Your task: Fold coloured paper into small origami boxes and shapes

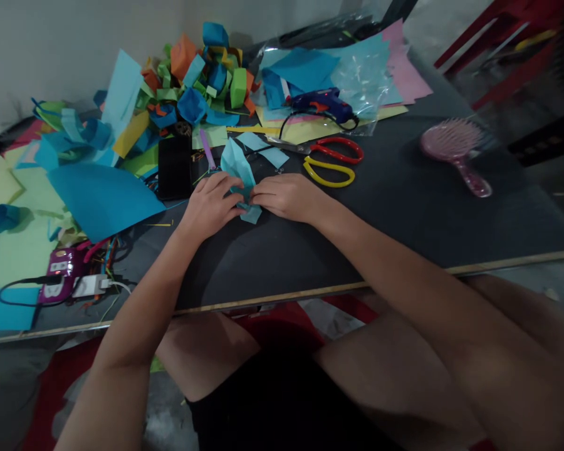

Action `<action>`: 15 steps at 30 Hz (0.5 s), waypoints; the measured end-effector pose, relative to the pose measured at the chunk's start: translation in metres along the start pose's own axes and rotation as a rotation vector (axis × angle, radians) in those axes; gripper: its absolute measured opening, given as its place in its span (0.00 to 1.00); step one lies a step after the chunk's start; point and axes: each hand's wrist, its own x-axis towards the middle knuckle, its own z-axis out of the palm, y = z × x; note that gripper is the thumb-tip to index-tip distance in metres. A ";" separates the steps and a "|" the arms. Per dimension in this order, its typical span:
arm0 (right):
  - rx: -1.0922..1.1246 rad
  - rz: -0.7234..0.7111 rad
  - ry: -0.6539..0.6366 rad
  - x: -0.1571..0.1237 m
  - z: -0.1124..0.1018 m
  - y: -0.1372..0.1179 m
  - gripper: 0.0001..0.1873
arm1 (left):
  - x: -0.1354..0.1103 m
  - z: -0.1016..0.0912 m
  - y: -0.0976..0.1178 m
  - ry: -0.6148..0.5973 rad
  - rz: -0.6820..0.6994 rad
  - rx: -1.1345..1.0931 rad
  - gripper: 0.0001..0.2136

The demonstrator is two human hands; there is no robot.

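1. Fingers first, folks: our left hand [211, 203] has its fingers curled in on the light-blue paper [237, 161], and our right hand [291, 195] pinches the other side. How firm the grip is, we can't tell.
2. The paper sits right between the two hands on the worktop [282, 263], so neither hand is nearer; both touch it. Its long axis runs away from us, far end leaning a bit left, with the bigger part sticking out past the fingers and a small corner poking out on our side.
3. Just beyond the right hand we've got scissors [316, 149] with one red and one yellow handle, plus a pale blue strip [277, 158].
4. Past the left hand: a black phone [175, 168] and a purple stick [207, 150].
5. Further out, a heap of coloured paper pieces [192, 105], a glue gun [323, 104] and, way off right, a pink hairbrush [444, 141].
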 end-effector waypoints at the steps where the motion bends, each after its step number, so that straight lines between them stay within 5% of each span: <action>1: -0.009 0.003 0.002 0.000 0.000 -0.001 0.17 | 0.001 0.000 0.001 -0.004 0.002 0.001 0.08; 6: -0.023 0.048 -0.008 0.001 0.002 -0.007 0.17 | 0.003 0.002 0.005 -0.017 0.003 -0.016 0.05; 15: 0.195 0.254 -0.033 -0.002 -0.001 -0.002 0.21 | 0.002 0.013 -0.003 0.045 -0.155 -0.157 0.17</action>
